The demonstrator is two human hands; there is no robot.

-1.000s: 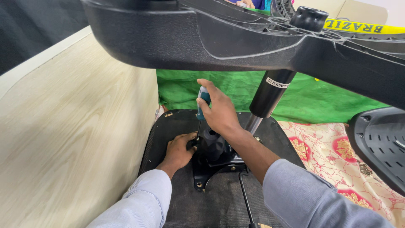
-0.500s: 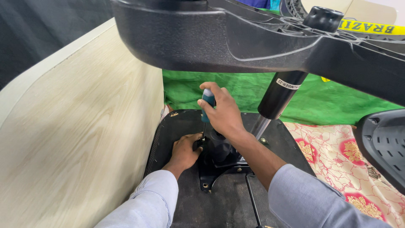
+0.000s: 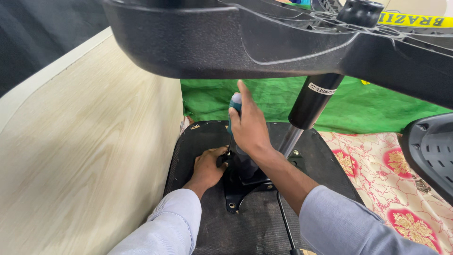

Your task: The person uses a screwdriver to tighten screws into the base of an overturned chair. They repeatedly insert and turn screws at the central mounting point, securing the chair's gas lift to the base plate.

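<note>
An upturned office chair seat [image 3: 264, 222] lies with its black underside up, a black metal mechanism plate [image 3: 245, 182] bolted at its middle. My right hand [image 3: 247, 125] grips a screwdriver [image 3: 234, 105] with a teal and grey handle, held upright with its shaft running down to the plate. My left hand [image 3: 207, 167] rests on the seat beside the plate, fingers at the screwdriver's tip. The black gas cylinder [image 3: 311, 101] rises at a slant from the plate to the chair's star base [image 3: 226, 38] overhead.
A pale wood-grain panel [image 3: 85, 156] stands along the left. Green cloth [image 3: 377, 111] lies behind the seat, and a red and cream patterned cloth [image 3: 377, 174] to the right. A black perforated plastic chair part [image 3: 432, 151] sits at the right edge.
The view has shifted, so the star base fills more of the top. My right hand's fingers have turned on the screwdriver handle; my left hand stays at the tip.
</note>
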